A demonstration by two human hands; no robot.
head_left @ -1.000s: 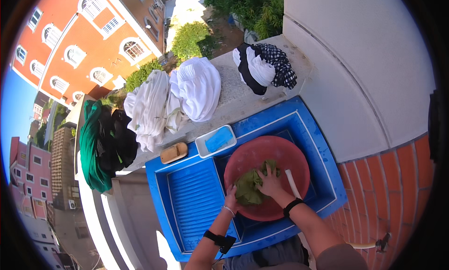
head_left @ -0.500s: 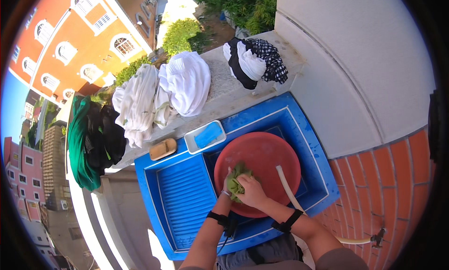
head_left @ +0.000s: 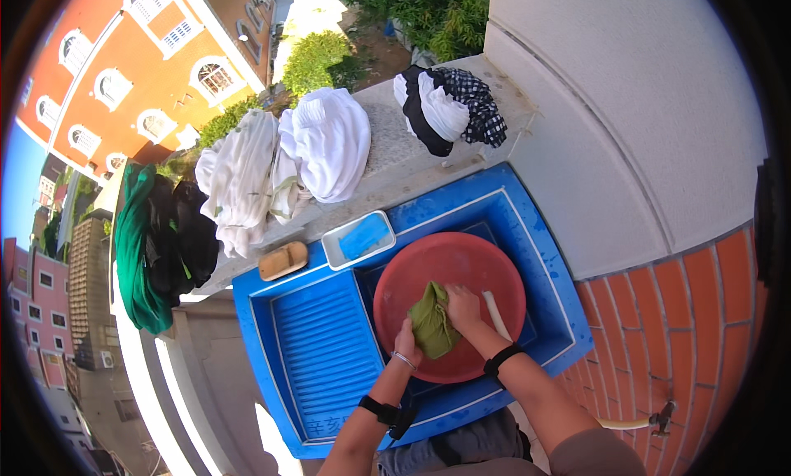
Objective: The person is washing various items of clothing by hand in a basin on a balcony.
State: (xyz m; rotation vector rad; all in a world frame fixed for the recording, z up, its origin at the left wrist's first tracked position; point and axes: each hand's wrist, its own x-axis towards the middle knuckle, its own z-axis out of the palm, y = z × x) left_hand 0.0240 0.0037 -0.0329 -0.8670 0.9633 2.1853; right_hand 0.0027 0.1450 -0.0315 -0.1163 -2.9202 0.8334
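Note:
Above the red basin (head_left: pixel 418 263), an olive-green cloth (head_left: pixel 435 326) is stretched between my hands. My left hand (head_left: pixel 407 344) grips its left edge, with the fingers partly hidden against the fabric. On the other side, my right hand (head_left: pixel 465 306) is closed on the upper right edge. The cloth looks damp and folded, and what garment it is I cannot make out. Close by my right wrist, the end of a pale hose (head_left: pixel 494 313) hangs over the basin.
The basin sits in a blue sink (head_left: pixel 540 229) beside a ribbed washboard (head_left: pixel 325 344). A wooden-backed brush (head_left: pixel 283 262) and a white tray (head_left: pixel 331 252) holding a blue block rest on the far rim. Along the ledge lie white clothes (head_left: pixel 327 142), a green garment (head_left: pixel 136 253) and a checked cloth (head_left: pixel 474 105).
The green cloth was bunched between my hands and is now spread flatter. My right hand has moved up and right, away from the left, which has shifted slightly down.

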